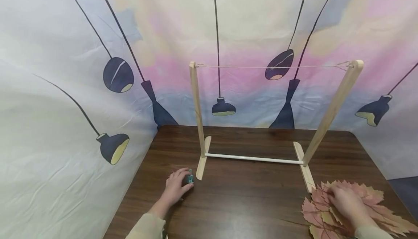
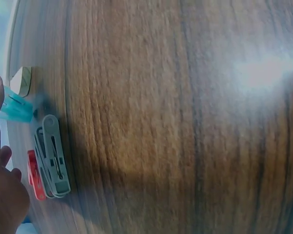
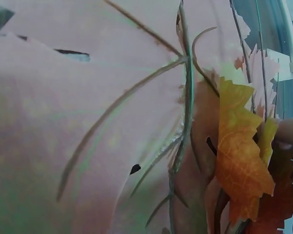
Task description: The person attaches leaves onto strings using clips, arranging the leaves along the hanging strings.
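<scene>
On the table's left side my left hand pinches a teal clothespin between thumb and fingers. Grey clothespins and a red clothespin lie just beneath that hand in the left wrist view. At the right, a pile of artificial maple leaves, pink and yellowish with thin stems, is spread on the table. My right hand reaches into this pile, its fingertips gripping at a leaf. An orange-yellow leaf shows right beside those fingers in the right wrist view.
A wooden frame stands mid-table, with a left post, a right post and a white rod low between them. A thin string spans the post tops. Behind the dark wooden table hangs a lamp-printed cloth.
</scene>
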`<state>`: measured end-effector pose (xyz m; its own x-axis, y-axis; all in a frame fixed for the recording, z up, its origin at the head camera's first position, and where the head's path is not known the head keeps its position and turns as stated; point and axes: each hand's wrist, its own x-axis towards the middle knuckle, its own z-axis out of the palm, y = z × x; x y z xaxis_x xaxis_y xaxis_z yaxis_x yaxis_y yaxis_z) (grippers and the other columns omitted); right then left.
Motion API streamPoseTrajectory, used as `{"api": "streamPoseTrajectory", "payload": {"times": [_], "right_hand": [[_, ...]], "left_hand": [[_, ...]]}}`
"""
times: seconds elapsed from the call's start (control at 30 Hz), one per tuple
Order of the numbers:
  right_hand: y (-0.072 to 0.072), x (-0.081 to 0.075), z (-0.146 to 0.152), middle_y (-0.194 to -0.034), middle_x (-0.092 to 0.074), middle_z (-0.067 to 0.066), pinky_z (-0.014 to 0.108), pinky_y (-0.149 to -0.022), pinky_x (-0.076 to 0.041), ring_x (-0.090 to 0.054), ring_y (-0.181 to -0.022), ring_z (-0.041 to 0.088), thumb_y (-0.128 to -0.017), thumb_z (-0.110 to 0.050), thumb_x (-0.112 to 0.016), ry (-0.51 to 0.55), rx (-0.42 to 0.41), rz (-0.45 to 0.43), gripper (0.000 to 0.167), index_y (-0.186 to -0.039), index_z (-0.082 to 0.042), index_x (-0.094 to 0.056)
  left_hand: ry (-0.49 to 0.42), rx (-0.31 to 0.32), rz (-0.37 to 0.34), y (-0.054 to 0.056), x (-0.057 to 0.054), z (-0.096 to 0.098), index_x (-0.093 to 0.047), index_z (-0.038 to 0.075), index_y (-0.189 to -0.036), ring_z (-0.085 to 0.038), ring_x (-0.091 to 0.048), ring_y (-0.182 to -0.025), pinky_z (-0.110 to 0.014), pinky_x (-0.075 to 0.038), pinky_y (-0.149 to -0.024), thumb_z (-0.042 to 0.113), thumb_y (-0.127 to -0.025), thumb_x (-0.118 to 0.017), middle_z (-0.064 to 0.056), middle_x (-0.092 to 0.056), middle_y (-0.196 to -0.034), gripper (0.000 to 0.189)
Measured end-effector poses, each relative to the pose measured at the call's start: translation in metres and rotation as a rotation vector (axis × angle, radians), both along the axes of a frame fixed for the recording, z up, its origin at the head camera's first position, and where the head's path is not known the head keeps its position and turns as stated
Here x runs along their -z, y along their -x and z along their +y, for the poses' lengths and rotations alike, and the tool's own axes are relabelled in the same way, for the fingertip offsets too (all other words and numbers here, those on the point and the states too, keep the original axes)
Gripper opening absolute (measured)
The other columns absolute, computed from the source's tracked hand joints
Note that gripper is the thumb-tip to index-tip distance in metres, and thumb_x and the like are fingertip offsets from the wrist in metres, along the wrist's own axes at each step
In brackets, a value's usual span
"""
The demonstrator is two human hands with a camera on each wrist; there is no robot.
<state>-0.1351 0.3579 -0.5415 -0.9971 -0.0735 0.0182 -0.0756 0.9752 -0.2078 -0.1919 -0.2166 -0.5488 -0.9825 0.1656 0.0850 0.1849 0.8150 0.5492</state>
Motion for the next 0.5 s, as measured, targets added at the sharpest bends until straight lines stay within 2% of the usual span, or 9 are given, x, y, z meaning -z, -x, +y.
{"api": "streamPoseTrajectory", "payload": {"times": [0.17, 0.3, 0.5], "right_hand": [[-0.001, 0.0021, 0.0039, -0.079, -0.061, 0.008, 0.054, -0.073, -0.043, -0.058, -0.079, 0.036, -0.077, -0.003, -0.069, -0.005, -0.037, -0.018, 0.004, -0.079, -0.005, -0.066], [-0.0021, 0.0029, 0.0034, -0.078, -0.06, 0.005, 0.053, -0.072, -0.044, -0.059, -0.077, 0.034, -0.077, -0.002, -0.068, 0.0, -0.037, -0.009, 0.004, -0.077, -0.006, -0.065], [-0.0021, 0.005, 0.0019, -0.076, -0.06, 0.003, 0.052, -0.069, -0.045, -0.059, -0.073, 0.03, -0.077, -0.001, -0.068, -0.011, -0.047, 0.042, 0.007, -0.073, -0.007, -0.065]], "left_hand": [[-0.014, -0.02, 0.004, -0.0007, -0.0016, 0.005, -0.059, 0.014, -0.115, -0.037, -0.039, -0.122, -0.064, -0.023, -0.096, 0.026, -0.082, -0.072, -0.006, -0.047, -0.137, 0.037], [-0.029, -0.04, 0.009, -0.0001, -0.0029, 0.0074, -0.059, 0.014, -0.113, -0.037, -0.036, -0.124, -0.068, -0.018, -0.097, 0.025, -0.083, -0.07, -0.006, -0.045, -0.139, 0.034], [-0.065, -0.053, 0.018, -0.0009, -0.0044, 0.0094, -0.058, 0.013, -0.112, -0.036, -0.037, -0.122, -0.063, -0.023, -0.096, 0.024, -0.083, -0.071, -0.006, -0.047, -0.137, 0.034]]}}
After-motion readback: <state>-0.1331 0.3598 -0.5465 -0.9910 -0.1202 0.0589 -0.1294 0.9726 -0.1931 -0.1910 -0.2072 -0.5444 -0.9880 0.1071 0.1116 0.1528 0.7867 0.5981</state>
